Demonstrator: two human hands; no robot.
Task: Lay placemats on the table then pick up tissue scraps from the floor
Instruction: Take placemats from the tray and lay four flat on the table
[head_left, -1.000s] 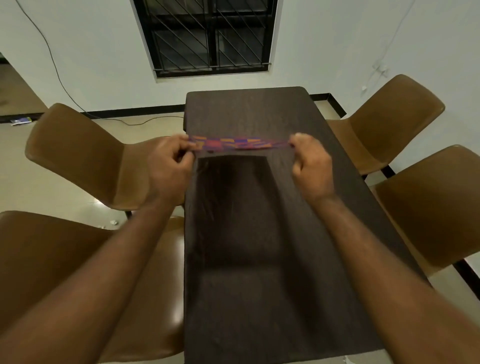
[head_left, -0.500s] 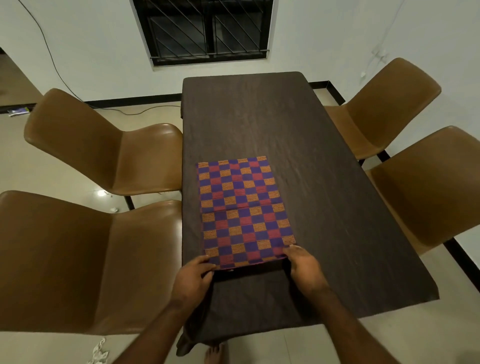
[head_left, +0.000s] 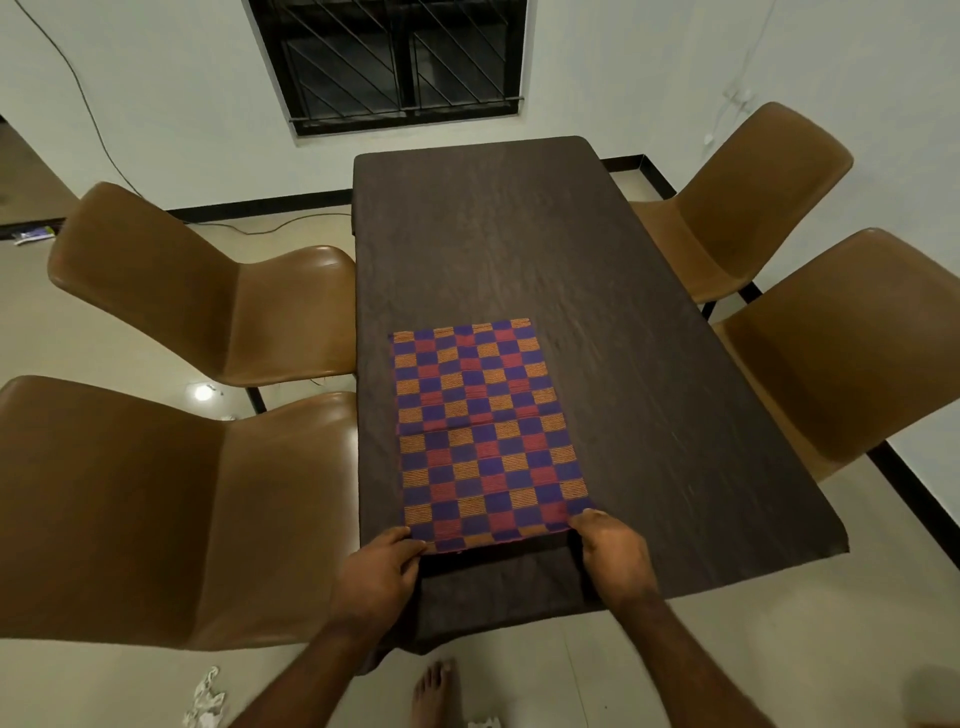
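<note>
A placemat (head_left: 483, 431) checkered in purple, orange and red lies flat on the near half of the dark table (head_left: 545, 234), with a fold crease across its middle. My left hand (head_left: 382, 571) pinches its near left corner. At the near right corner my right hand (head_left: 613, 553) holds the mat's edge. White tissue scraps (head_left: 205, 699) lie crumpled on the floor at the lower left, and another small tissue scrap (head_left: 485, 722) shows at the bottom edge beside my bare foot (head_left: 434, 693).
Two brown chairs stand on the left (head_left: 156, 493) (head_left: 208, 291) and two on the right (head_left: 857, 353) (head_left: 737, 197). A barred window (head_left: 395, 57) sits in the far wall. A cable runs along the floor at the far left.
A second ago both hands held the mat up edge-on over the table's middle. It has since been spread flat, and my hands have come back to its near corners.
</note>
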